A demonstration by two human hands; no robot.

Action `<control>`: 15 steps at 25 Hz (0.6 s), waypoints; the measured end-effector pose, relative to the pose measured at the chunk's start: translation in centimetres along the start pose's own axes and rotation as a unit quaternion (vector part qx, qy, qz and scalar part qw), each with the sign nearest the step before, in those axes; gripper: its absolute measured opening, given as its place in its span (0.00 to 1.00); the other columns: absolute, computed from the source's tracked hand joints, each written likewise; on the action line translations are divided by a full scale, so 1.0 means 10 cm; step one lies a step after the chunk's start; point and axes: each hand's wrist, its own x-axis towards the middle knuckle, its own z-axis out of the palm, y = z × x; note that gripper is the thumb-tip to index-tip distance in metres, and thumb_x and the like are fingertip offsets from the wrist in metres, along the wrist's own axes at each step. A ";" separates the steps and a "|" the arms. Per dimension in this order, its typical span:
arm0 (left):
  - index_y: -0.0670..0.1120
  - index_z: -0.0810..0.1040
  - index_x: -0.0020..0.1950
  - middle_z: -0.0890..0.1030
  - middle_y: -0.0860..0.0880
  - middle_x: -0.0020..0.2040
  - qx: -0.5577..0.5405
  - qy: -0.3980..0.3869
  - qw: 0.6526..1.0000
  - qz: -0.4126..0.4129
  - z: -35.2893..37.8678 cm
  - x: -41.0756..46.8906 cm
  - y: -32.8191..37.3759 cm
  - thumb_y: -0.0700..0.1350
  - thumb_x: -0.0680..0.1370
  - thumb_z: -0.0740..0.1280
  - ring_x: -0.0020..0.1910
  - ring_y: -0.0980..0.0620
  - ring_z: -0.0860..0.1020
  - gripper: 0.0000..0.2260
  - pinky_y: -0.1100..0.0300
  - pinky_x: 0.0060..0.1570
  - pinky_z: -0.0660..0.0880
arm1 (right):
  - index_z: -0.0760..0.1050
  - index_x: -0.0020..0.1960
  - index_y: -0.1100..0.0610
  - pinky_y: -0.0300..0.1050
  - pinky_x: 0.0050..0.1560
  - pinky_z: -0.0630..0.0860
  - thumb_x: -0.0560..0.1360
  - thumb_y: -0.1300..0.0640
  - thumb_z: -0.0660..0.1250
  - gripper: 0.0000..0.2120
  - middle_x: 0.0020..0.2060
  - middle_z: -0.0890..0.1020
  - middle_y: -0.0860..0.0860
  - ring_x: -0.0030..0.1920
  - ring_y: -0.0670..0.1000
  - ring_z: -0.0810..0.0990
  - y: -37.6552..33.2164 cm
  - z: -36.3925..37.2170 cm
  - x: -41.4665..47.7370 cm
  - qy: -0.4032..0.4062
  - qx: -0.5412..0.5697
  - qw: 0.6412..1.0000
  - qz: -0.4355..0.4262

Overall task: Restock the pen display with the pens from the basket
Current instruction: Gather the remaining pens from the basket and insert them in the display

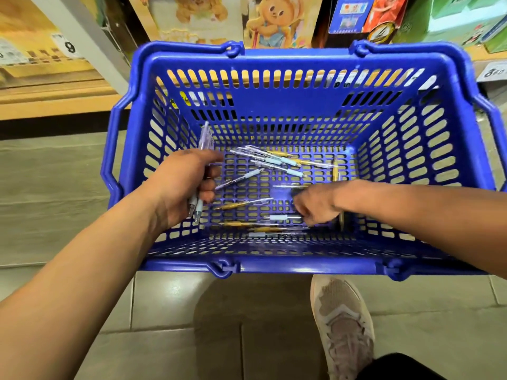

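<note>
My left hand clamps pen bundle by basket left wall. My right hand down among loose pens near front wall; fingers blurred, can't tell grip.

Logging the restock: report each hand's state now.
Left hand: holds a bunch of clear plastic pens with pale grips.
Right hand: blurred, fingers curled low in the blue slatted plastic basket; grip cannot be told.

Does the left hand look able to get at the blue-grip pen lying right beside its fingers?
Probably yes: the blue-grip pen lies bare on the basket floor next to the left hand, nothing between. But its fingers grip a bundle of pens, so pinching it may be awkward.
</note>
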 end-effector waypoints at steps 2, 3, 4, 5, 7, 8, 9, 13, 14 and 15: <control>0.40 0.76 0.60 0.78 0.50 0.33 -0.002 -0.011 1.000 0.011 0.00 -0.03 0.00 0.43 0.85 0.61 0.26 0.55 0.72 0.09 0.62 0.23 0.73 | 0.78 0.52 0.51 0.43 0.44 0.78 0.79 0.49 0.69 0.06 0.39 0.85 0.46 0.39 0.47 0.83 0.04 -0.18 -0.05 0.042 0.191 0.979 -0.052; 0.40 0.77 0.59 0.82 0.48 0.35 -0.005 -0.013 1.000 0.009 0.00 -0.04 -0.01 0.44 0.85 0.61 0.28 0.54 0.77 0.09 0.60 0.28 0.79 | 0.80 0.50 0.49 0.40 0.43 0.77 0.77 0.48 0.71 0.06 0.36 0.85 0.45 0.35 0.44 0.83 0.04 -0.29 -0.09 0.074 0.272 0.956 -0.081; 0.40 0.77 0.59 0.85 0.46 0.39 -0.008 -0.010 1.000 0.005 0.00 -0.05 -0.01 0.44 0.86 0.61 0.32 0.52 0.81 0.09 0.58 0.34 0.83 | 0.81 0.48 0.49 0.35 0.41 0.76 0.76 0.46 0.73 0.07 0.33 0.84 0.44 0.33 0.41 0.82 0.02 -0.39 -0.12 0.111 0.327 0.933 -0.102; 0.40 0.77 0.59 0.87 0.44 0.44 -0.007 -0.003 1.000 0.001 0.00 -0.05 -0.02 0.44 0.86 0.60 0.37 0.50 0.84 0.09 0.56 0.40 0.84 | 0.82 0.44 0.48 0.31 0.40 0.75 0.74 0.43 0.73 0.09 0.32 0.83 0.43 0.32 0.40 0.80 -0.02 -0.48 -0.17 0.145 0.367 0.912 -0.113; 0.41 0.79 0.59 0.88 0.43 0.49 0.008 0.007 1.000 -0.007 0.00 -0.04 -0.04 0.44 0.86 0.61 0.46 0.48 0.86 0.10 0.53 0.49 0.83 | 0.84 0.41 0.49 0.30 0.39 0.75 0.73 0.40 0.73 0.13 0.31 0.82 0.44 0.32 0.41 0.79 -0.12 -0.62 -0.22 0.171 0.473 0.854 -0.132; 0.41 0.79 0.60 0.88 0.43 0.49 0.014 0.002 1.000 -0.015 0.00 -0.04 -0.04 0.44 0.86 0.61 0.47 0.48 0.86 0.10 0.52 0.51 0.82 | 0.85 0.44 0.52 0.32 0.39 0.77 0.73 0.41 0.72 0.14 0.32 0.82 0.45 0.34 0.42 0.79 -0.17 -0.68 -0.23 0.152 0.549 0.810 -0.144; 0.41 0.80 0.60 0.88 0.44 0.48 0.014 -0.012 1.000 -0.024 0.01 -0.05 -0.04 0.45 0.85 0.61 0.47 0.48 0.86 0.11 0.51 0.51 0.82 | 0.85 0.48 0.56 0.34 0.40 0.79 0.74 0.43 0.71 0.16 0.35 0.82 0.47 0.36 0.44 0.80 -0.23 -0.73 -0.23 0.126 0.612 0.765 -0.155; 0.43 0.80 0.59 0.87 0.43 0.48 -0.042 -0.086 0.994 -0.059 0.01 -0.09 -0.02 0.46 0.86 0.60 0.45 0.45 0.87 0.11 0.51 0.40 0.85 | 0.80 0.56 0.66 0.38 0.43 0.82 0.78 0.50 0.69 0.18 0.40 0.84 0.53 0.41 0.47 0.83 -0.48 -0.86 -0.17 0.092 0.679 0.709 -0.169; 0.43 0.80 0.57 0.87 0.43 0.47 -0.045 -0.089 0.993 -0.061 0.01 -0.10 -0.02 0.47 0.86 0.60 0.43 0.46 0.87 0.11 0.53 0.38 0.84 | 0.79 0.57 0.68 0.38 0.43 0.82 0.78 0.52 0.70 0.18 0.41 0.84 0.54 0.42 0.48 0.84 -0.52 -0.88 -0.17 0.093 0.683 0.704 -0.170; 0.43 0.80 0.56 0.87 0.45 0.44 -0.033 -0.087 0.994 -0.058 0.00 -0.11 -0.02 0.47 0.86 0.61 0.40 0.49 0.86 0.11 0.55 0.36 0.83 | 0.80 0.57 0.67 0.38 0.44 0.82 0.78 0.53 0.70 0.17 0.42 0.85 0.55 0.44 0.49 0.84 -0.54 -0.90 -0.17 0.090 0.690 0.697 -0.174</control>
